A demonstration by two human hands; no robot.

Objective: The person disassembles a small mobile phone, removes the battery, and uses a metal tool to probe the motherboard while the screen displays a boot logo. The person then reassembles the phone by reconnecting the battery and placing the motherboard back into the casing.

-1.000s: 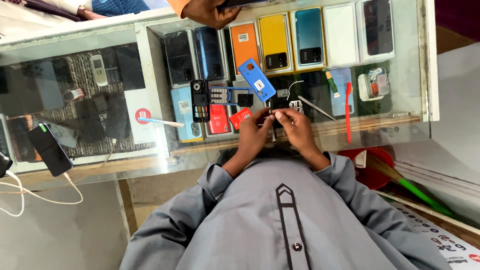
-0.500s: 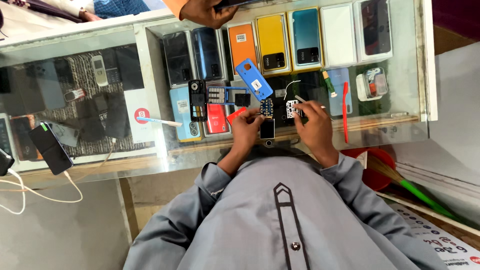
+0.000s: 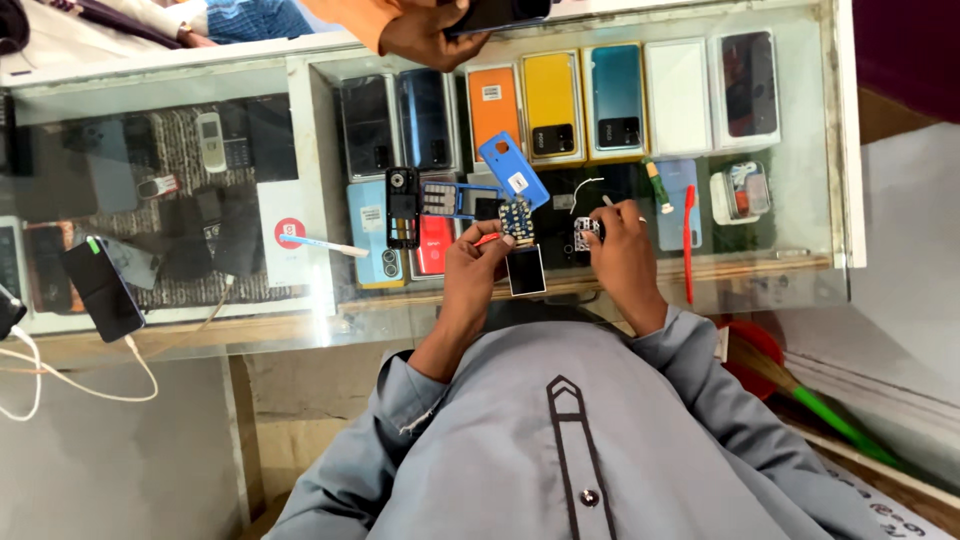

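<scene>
Head view, left hand (image 3: 478, 262) grips phone board (image 3: 521, 245), right hand (image 3: 622, 250) hides keypad (image 3: 586, 233)

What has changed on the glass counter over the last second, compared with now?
The hands parted: a second ago they met over one spot. The left hand now holds the small phone circuit board with its dark screen, and the right hand carries the small white keypad piece off rightward. The blue plastic back cover and red-handled tool stayed put.

The scene is evenly and brightly lit by soft daylight. Pale glare is seen across the glass counter (image 3: 300, 330), strongest at left. Focus is sharp centrally; edges are slightly stretched.
</scene>
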